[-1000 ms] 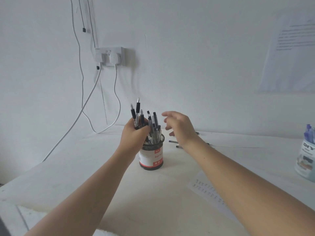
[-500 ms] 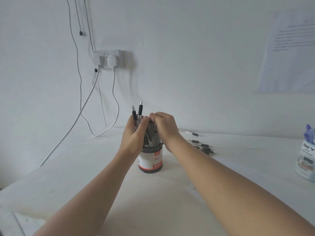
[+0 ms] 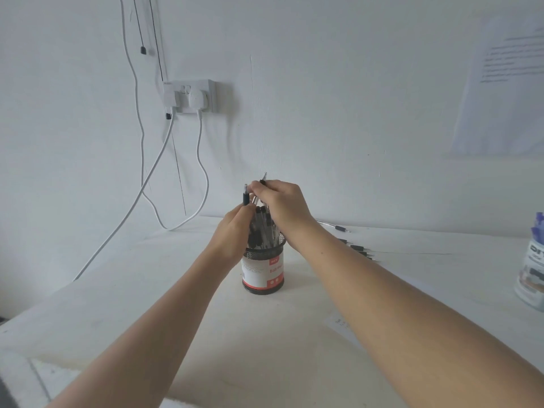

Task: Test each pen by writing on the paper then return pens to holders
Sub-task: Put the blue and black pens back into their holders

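Note:
A black mesh pen holder (image 3: 263, 272) with a white and red label stands on the white table (image 3: 176, 304). It is full of black-tipped pens (image 3: 262, 231). My left hand (image 3: 235, 231) grips the bunch of pens from the left, above the holder's rim. My right hand (image 3: 284, 206) reaches over the top and pinches pens near their upper ends. The writing paper (image 3: 343, 325) lies to the right of the holder, mostly hidden under my right forearm.
Several loose pens (image 3: 357, 248) lie on the table behind my right arm, one more pen (image 3: 338, 227) near the wall. A second holder (image 3: 532, 275) with blue pens stands at the right edge. Cables hang from a wall socket (image 3: 190, 97) at the left.
My right hand moved left from open air onto the tops of the pens and now pinches them. My left hand stayed round the bunch. The camera tilted up a little.

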`<action>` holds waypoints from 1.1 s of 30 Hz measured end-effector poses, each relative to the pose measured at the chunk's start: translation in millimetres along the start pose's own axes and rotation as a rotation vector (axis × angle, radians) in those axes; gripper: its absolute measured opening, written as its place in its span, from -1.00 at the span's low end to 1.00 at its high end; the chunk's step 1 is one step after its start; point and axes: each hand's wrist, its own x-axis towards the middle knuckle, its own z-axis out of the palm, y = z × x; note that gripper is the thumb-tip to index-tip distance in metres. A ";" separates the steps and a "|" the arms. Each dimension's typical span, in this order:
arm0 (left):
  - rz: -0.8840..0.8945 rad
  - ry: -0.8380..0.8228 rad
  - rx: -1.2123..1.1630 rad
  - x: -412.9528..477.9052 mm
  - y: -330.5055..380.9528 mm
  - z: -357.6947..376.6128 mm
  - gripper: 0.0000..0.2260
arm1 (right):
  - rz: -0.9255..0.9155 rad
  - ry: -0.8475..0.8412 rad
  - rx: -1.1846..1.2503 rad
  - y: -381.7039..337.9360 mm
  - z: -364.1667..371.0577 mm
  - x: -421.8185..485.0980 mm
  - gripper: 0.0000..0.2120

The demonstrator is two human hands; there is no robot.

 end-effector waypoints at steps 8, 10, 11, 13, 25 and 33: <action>0.194 0.096 -0.011 3.9 1.4 -0.2 -0.66 | -0.150 0.193 -0.017 -13.9 -12.9 6.5 -0.69; 0.246 0.166 -0.046 3.6 5.3 5.2 -0.60 | -0.197 0.140 -0.125 -13.6 -16.0 4.3 -0.69; 0.239 0.198 -0.064 2.4 6.7 8.5 -0.58 | -0.202 0.080 -0.196 -11.9 -14.4 0.3 -0.70; 0.177 0.256 -0.050 3.1 3.2 10.9 -0.60 | -0.167 -0.023 -0.327 -3.9 -10.8 -6.7 -0.70; 0.144 0.210 -0.035 2.6 -4.2 -6.1 -0.68 | -0.255 -0.076 -0.236 39.1 -27.8 -21.7 -0.68; -0.093 0.144 0.075 46.3 -28.6 -40.6 -0.71 | 0.245 0.219 -0.400 60.7 -106.9 15.4 -0.75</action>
